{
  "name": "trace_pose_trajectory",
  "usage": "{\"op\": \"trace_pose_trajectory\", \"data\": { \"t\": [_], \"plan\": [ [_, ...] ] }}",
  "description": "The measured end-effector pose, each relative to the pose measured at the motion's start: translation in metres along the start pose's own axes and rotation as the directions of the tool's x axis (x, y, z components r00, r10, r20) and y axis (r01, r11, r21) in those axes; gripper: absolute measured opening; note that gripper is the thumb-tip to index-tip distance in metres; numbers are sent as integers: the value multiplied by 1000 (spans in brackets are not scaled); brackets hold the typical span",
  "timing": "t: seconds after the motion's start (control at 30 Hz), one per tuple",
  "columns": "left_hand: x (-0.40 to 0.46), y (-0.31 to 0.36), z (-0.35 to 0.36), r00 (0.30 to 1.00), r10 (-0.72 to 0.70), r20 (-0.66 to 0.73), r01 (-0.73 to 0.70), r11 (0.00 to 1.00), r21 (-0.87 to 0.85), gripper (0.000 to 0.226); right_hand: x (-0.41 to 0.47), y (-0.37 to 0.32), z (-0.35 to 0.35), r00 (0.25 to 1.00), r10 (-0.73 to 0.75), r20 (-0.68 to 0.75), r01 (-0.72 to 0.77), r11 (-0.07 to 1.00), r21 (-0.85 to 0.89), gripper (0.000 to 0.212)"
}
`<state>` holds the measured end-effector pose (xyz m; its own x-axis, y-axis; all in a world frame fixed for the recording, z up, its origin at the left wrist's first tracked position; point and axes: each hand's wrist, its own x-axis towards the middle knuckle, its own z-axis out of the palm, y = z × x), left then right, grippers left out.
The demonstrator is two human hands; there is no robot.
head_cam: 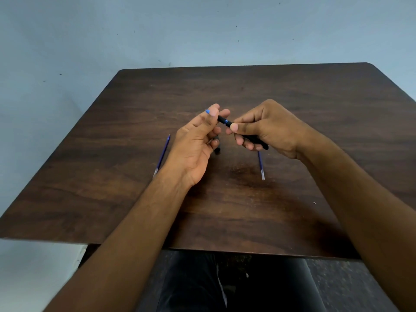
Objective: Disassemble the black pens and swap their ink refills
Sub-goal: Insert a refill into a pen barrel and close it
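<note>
Both hands hold one black pen [225,121] above the middle of the dark wooden table [292,97]. My left hand [198,143] pinches its front section, where a blue tip pokes out past the thumb. My right hand [265,126] grips the rear barrel, whose end sticks out below the fingers. A blue ring marks the joint between the two hands. A second black pen part [217,149] shows under my left fingers; I cannot tell whether the hand holds it or it lies on the table. One blue ink refill [163,155] lies left of my left wrist. Another refill [261,166] lies below my right hand.
The table's near edge runs just above my lap, with dark trousers [236,284] below it. A pale blue wall [202,30] stands behind the far edge. A tiny light speck [314,202] lies on the wood at the right.
</note>
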<state>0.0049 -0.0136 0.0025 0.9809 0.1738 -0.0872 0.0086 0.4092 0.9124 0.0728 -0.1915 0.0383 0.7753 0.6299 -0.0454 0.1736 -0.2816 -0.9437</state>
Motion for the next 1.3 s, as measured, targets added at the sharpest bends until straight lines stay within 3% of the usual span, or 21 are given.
{"op": "trace_pose_trajectory", "data": {
  "t": [0.1, 0.2, 0.33, 0.6, 0.83, 1.13, 1.2, 1.3],
  "plan": [
    [-1, 3, -2, 999, 38, 22, -38, 999, 5, 21, 0, 2, -1, 1000, 10, -5, -10, 1000, 13, 16],
    [0, 4, 1, 991, 52, -122, -53, 999, -5, 17, 0, 2, 1, 1000, 7, 9, -7, 1000, 14, 15],
    [6, 7, 1, 951, 17, -309, -36, 998, -56, 36, -3, 3, 2, 1000, 9, 12, -9, 1000, 18, 14],
    [4, 13, 2, 938, 47, -345, -77, 994, -72, 39, -6, 0, 1, 1000, -2, 0, 2, 1000, 22, 21],
    [-1, 7, 5, 965, 41, -259, -52, 998, -34, 22, -4, 0, 8, 997, -42, -63, 41, 999, -22, 17],
    [1, 20, 1, 925, 88, -371, -138, 984, -110, 28, -10, 0, 2, 995, -9, -95, 7, 1000, -20, 15],
    [4, 23, -5, 901, 121, -418, -156, 987, -50, 30, -11, 1, 1, 995, 2, -103, -5, 1000, -24, 15],
    [3, 23, -14, 905, 215, -368, -117, 956, 270, 27, -12, 2, 0, 992, 14, -123, -18, 999, -27, 15]
  ]
}}
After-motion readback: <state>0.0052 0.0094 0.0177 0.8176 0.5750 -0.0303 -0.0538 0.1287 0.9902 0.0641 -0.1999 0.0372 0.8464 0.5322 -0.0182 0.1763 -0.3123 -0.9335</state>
